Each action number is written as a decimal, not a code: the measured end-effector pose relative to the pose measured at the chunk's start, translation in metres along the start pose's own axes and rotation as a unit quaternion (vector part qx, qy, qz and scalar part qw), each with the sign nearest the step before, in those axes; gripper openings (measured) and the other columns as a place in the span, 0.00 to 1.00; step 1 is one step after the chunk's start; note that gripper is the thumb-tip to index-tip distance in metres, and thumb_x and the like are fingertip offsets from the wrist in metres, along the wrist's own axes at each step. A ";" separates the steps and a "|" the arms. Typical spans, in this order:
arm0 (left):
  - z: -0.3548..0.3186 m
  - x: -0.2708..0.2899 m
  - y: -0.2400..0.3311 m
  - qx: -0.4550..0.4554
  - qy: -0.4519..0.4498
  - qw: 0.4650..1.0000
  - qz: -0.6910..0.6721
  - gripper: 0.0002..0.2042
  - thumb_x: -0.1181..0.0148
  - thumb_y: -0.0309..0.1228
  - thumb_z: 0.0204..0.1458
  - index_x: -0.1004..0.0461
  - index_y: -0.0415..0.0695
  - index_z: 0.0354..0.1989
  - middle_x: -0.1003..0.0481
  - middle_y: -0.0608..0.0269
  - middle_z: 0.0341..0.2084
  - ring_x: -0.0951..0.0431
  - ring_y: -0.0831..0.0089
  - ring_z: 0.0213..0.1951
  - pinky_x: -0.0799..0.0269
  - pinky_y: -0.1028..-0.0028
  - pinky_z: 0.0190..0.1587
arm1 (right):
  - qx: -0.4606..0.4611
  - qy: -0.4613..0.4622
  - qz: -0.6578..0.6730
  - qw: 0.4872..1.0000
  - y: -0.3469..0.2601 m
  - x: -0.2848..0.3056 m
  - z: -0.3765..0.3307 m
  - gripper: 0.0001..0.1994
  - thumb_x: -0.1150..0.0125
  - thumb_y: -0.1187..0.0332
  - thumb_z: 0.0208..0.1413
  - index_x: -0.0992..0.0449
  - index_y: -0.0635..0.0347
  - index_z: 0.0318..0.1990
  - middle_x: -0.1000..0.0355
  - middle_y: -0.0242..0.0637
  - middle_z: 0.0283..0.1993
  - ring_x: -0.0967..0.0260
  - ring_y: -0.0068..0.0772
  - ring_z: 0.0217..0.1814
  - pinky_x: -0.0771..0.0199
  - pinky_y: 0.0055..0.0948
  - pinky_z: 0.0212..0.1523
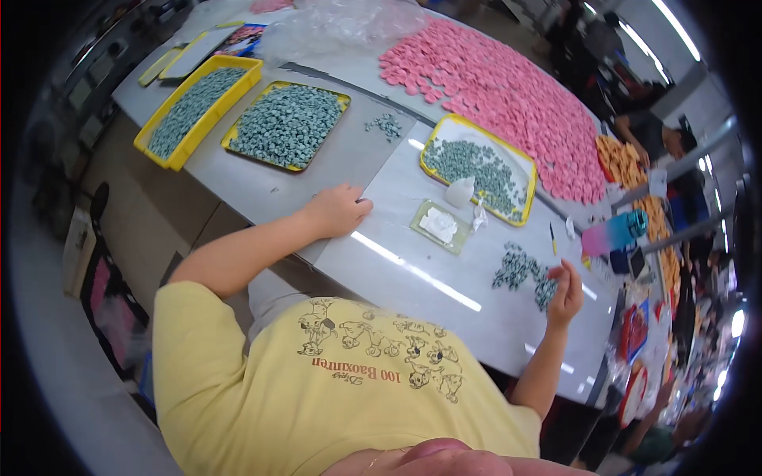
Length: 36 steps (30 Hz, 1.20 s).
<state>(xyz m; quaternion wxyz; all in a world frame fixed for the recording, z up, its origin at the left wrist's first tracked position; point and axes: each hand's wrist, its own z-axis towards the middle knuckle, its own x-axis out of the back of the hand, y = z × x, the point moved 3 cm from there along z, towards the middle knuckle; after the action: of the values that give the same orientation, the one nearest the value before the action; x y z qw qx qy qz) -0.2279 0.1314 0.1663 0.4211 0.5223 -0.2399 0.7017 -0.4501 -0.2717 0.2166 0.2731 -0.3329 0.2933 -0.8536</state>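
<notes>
Grey tabletop [413, 262] fills the frame. Three yellow trays [520, 163] across the upper half are heaped with grey-green pieces; I judge most sorted. Left hand [337, 210] rests flat, holding nothing; right hand [565, 289] pinches something beside the loose pile [520, 270], centre right.

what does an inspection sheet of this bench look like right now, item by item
surface: pale grey worktable, glossy, with light glare streaks
job's things: loose heap of small grey-green pieces by the right hand; yellow-rimmed tray part full of the same pieces; two fuller yellow trays at the far left
clutter: small clear dish with white material; big spread of pink pieces; orange pieces; crumpled clear plastic
grippers: left hand resting on the table, holding nothing; right hand raised, fingertips pinched, whether on a piece I cannot tell
cables: nothing seen
surroundings: other people at the far right edge; ceiling strip lights
</notes>
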 end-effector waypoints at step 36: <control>0.149 0.026 -0.222 0.097 0.044 0.994 0.039 0.10 0.45 0.35 0.50 0.23 0.42 0.32 0.24 0.50 0.31 0.25 0.52 0.33 0.29 0.59 0.37 | 0.032 0.012 -0.135 0.990 0.037 0.058 0.026 0.09 0.49 0.79 0.53 0.23 0.66 0.40 0.29 0.36 0.21 0.32 0.25 0.20 0.34 0.23 0.22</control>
<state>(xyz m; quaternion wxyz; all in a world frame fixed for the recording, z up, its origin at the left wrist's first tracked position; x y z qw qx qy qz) 0.0357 0.1423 0.2182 0.3511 0.5198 -0.1721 0.7595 -0.4575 -0.3437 0.2305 0.1625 -0.3499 0.2221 -0.8954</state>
